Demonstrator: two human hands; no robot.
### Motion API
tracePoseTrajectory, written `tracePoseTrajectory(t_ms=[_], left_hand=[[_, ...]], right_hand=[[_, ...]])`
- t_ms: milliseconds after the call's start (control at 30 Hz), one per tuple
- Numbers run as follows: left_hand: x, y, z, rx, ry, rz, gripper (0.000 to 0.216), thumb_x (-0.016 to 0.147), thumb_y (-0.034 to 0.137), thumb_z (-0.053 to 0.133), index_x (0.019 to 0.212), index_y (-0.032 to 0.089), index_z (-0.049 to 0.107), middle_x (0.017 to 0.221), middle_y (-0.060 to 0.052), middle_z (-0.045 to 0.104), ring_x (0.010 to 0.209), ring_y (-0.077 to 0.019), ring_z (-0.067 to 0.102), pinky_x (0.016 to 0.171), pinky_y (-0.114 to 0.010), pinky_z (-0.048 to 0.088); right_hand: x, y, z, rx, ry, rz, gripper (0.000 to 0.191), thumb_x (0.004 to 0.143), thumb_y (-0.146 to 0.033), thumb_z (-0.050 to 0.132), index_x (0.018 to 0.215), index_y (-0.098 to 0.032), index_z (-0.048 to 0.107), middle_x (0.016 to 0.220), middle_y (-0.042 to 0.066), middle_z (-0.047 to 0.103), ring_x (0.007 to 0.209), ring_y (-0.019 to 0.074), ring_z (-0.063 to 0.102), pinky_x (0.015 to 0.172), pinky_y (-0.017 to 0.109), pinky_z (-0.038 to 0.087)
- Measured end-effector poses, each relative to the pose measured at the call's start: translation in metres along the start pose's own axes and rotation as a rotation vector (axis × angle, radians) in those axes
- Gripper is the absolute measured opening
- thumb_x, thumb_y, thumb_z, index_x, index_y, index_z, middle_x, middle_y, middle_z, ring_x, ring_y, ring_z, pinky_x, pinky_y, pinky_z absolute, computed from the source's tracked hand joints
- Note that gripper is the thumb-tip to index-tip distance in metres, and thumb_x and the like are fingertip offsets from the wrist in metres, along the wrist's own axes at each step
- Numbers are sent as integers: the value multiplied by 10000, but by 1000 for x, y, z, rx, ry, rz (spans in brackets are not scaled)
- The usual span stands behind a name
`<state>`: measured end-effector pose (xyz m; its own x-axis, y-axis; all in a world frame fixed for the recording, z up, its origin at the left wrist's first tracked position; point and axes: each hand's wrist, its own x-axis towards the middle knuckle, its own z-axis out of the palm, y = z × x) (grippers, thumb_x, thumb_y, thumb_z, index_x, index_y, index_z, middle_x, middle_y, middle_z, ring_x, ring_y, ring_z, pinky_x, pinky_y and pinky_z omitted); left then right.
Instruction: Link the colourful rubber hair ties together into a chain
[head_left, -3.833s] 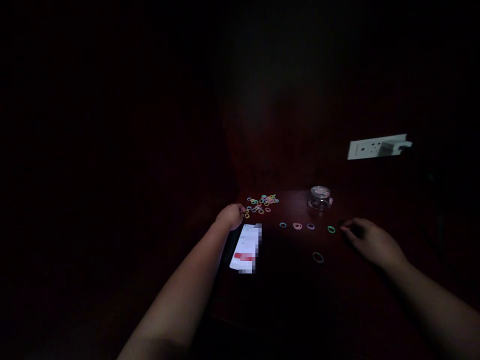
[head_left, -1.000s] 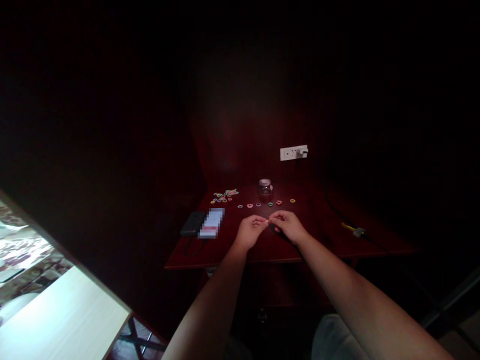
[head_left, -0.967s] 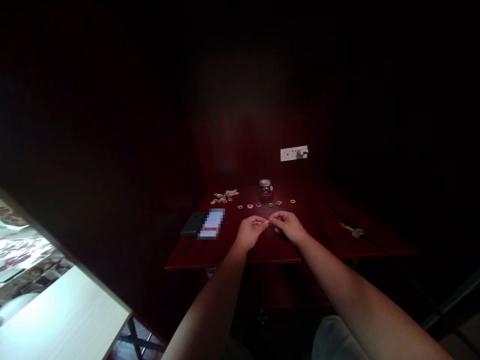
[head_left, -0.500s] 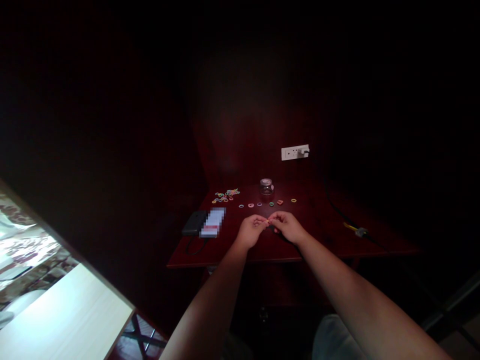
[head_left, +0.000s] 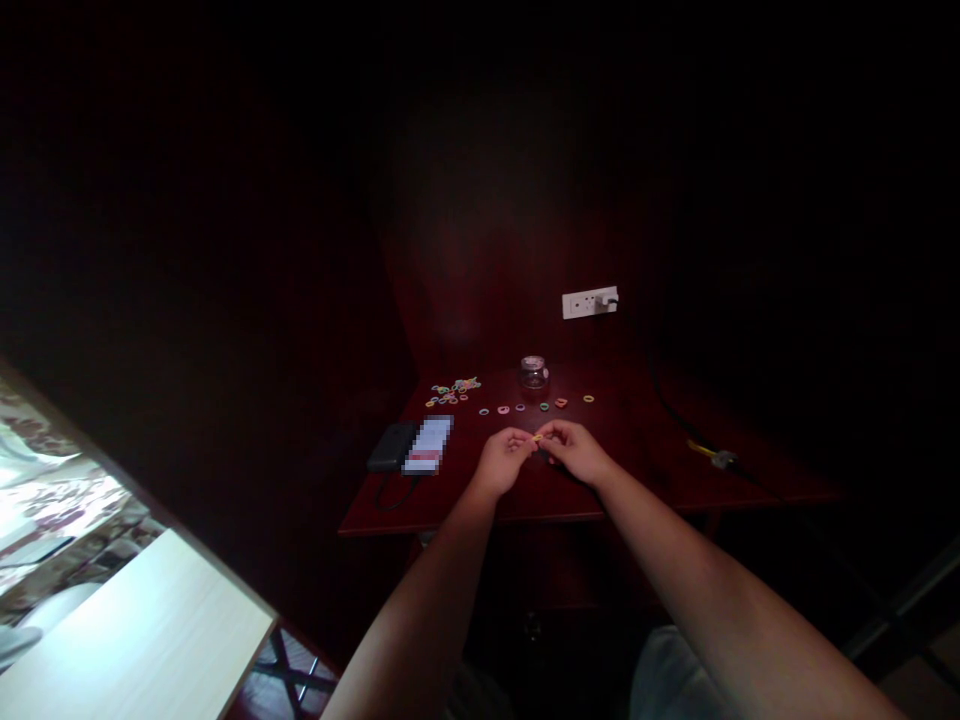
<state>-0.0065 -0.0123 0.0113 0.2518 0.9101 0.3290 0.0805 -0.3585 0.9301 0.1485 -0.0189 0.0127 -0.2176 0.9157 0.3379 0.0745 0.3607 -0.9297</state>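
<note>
Fingertip to fingertip above the dark red table [head_left: 637, 480], my left hand [head_left: 504, 462] and my right hand [head_left: 574, 450] pinch a small yellow hair tie [head_left: 537, 437] between them. Both hands are closed, and the fingers partly cover the tie. Beyond them runs a spaced row of small coloured hair ties, among them a blue one [head_left: 484, 412], a pink one [head_left: 503, 409], a green one [head_left: 544, 406] and a yellow one [head_left: 589, 399]. A loose pile of hair ties [head_left: 454, 390] lies at the back left.
A clear jar [head_left: 533, 373] stands behind the row. To the left lie a black box-shaped device [head_left: 391, 447] with a cable and a phone [head_left: 428, 445] with a blurred screen. A yellow-and-black cable [head_left: 721, 459] crosses the right side. The wall holds a socket [head_left: 590, 302].
The yellow hair tie shows more plainly between my fingertips now. Both hands stay nearly in place, and the whole view has shifted very slightly.
</note>
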Motion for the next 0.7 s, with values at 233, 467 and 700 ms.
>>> tracePoseTrajectory(t_ms=[233,467,700], left_hand=[[1,-5,0,14,-2,15,147,697,237,602,787,121,594,734,-57,644,648,-113,566,604,-220,414],[2,-6,0,-8,48,28,227,661,292,659,798,129,580,691,-30,615,624,-105,556,597,-218,420],[1,-4,0,-6,42,61,224,667,298,658,787,128,573,711,-39,611,645,-108,558,614,-228,431]], right_hand=[[0,1,-2,-49,28,-25,197,716,-340,579,739,-144,572,593,-20,535,448,72,461,443,197,356],[0,5,-2,-78,18,-30,189,720,-339,578,731,-151,564,549,-33,503,447,80,453,444,200,348],[0,4,0,-98,3,-75,211,687,-340,622,740,-149,551,519,-45,476,440,70,409,426,185,306]])
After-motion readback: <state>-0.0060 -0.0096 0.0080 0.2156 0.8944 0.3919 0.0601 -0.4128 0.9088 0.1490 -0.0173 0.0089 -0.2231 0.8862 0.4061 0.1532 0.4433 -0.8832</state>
